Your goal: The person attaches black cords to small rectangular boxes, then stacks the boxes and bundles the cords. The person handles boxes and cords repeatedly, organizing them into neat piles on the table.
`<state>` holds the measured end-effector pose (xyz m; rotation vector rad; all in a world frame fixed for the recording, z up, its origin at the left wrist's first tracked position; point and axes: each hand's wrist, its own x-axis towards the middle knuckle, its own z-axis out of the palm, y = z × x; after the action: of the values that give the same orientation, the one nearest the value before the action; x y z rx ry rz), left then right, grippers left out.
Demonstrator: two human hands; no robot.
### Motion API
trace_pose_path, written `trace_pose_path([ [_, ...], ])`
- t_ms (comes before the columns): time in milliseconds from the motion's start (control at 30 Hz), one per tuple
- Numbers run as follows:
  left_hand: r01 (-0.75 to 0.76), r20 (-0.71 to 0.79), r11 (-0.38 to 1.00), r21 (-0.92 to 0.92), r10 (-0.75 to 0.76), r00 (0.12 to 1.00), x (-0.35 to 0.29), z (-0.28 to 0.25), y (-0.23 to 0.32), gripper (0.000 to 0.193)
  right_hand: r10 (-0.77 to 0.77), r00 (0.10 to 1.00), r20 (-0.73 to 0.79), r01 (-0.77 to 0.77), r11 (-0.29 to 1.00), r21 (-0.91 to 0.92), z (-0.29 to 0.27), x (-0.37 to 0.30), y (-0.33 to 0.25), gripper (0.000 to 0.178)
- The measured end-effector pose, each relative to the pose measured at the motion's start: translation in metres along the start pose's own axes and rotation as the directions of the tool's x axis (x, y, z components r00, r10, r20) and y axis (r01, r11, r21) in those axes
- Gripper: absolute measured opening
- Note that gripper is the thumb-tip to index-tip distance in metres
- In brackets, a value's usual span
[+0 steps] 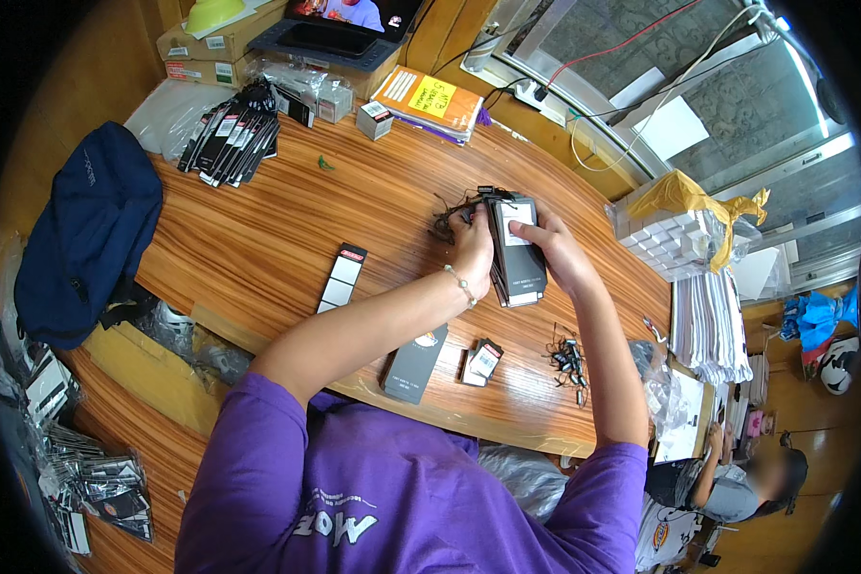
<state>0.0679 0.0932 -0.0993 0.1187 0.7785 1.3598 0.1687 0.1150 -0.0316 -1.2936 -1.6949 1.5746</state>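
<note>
Both my hands hold a stack of flat dark packages [518, 263] with white labels over the wooden table [258, 230]. My left hand [474, 247] grips the stack's left edge, a bracelet on its wrist. My right hand [545, 244] lies on the top package, fingers pressing the white label. A tangle of dark ties [445, 218] lies just beyond my left hand.
One long dark package [342, 277] lies alone at mid-table. A dark box [414, 364], a small label pack [481, 362] and loose dark clips [569, 364] sit near the front edge. A heap of packages [231, 134] lies far left, a blue bag [86, 239] beside it. White boxes [670, 239] stand at right.
</note>
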Motion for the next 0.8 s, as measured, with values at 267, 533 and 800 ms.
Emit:
trace_pose_path([
  [267,0.111,0.103,0.992,-0.051,-0.105,0.989,-0.012,0.003,0.013,0.06,0.123,0.992,-0.004,-0.123,0.992,-0.001,0.013,-0.002,0.011,0.066],
  [533,0.164,0.134,0.983,-0.081,-0.153,0.979,0.004,-0.001,0.003,0.063,0.283,0.959,-0.006,-0.278,0.947,0.163,0.012,0.002,0.021,0.058],
  [800,0.022,0.248,0.982,0.189,-0.069,0.966,0.018,-0.005,0.013,0.071,0.173,0.985,-0.026,-0.172,0.984,0.048,0.002,0.012,0.006,0.057],
])
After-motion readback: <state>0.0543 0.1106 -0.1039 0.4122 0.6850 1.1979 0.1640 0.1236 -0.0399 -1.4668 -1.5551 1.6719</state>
